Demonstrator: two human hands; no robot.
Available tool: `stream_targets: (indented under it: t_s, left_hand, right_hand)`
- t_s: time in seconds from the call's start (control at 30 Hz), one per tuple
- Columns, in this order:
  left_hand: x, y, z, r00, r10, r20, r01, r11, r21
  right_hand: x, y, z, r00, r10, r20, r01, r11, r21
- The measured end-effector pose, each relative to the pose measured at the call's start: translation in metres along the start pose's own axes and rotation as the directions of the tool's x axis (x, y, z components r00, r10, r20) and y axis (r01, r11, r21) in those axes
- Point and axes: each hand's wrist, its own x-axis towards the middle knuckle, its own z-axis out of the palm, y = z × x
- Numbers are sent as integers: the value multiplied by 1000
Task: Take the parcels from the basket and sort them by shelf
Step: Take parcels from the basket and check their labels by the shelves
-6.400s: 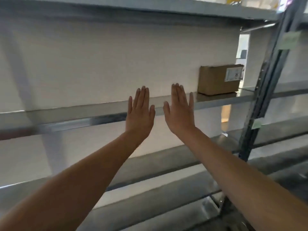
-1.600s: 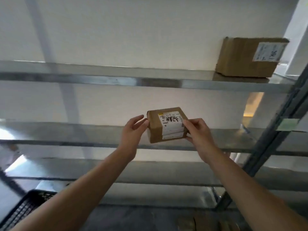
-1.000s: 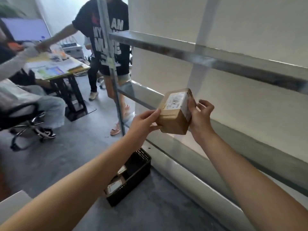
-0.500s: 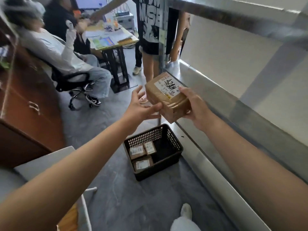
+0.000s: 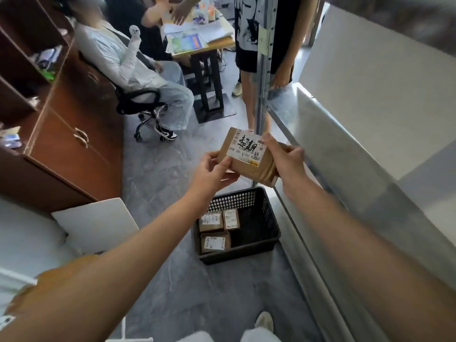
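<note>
head cam, looks fwd/down, hands close

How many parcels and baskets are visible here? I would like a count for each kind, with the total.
Black basket: 1
Parcels inside it: 3
Parcel held by left hand and right hand: 1
Total: 5

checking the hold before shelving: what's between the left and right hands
In the head view, one labelled brown parcel: the left hand pinches its left end and the right hand grips its right end.
</note>
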Motion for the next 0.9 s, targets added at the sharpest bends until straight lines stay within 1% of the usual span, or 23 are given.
stream_targets:
  t_s: [0.13,0.2,0.27,0.33,0.47,0.57,0.67,0.77,0.83,0.9]
  left_hand:
    - [11,-34,19,997,-32,-74,27,997,-72]
    - [18,-51,19,993,-56,-104,47,995,-85]
    - [29,-68,13,985,-106,-139,96,993,-75]
    - [44,-84,3,973,-160,-168,150,986,-70]
    - [85,-116,-16,963,-192,-190,193,981,-13]
    - [121,-142,-23,956,-225,-189,228,974,-3]
    - [158,-174,-25,949,-254,-187,256,967,-17]
    - [190,-212,-30,940,-293,-176,301,954,17]
    - [207,-243,-35,922,-346,-174,362,929,76]
    - [220,-275,-41,894,-414,-170,439,887,143]
  right_hand:
    - [25,24,-11,996,44,82,-47,998,33]
    - [34,42,-13,981,119,152,-115,993,-33]
    - [48,61,-14,965,160,206,-141,984,-105]
    - [63,80,-15,957,183,225,-151,977,-149]
    - [98,112,-9,945,231,233,-174,955,-240]
    - [130,138,2,956,223,189,-173,953,-250]
    - [161,174,15,976,202,83,-181,961,-210]
    - [190,214,27,961,276,-12,-275,948,-161]
    - [209,241,33,936,347,-65,-353,925,-144]
    - [226,267,35,918,381,-111,-393,909,-136]
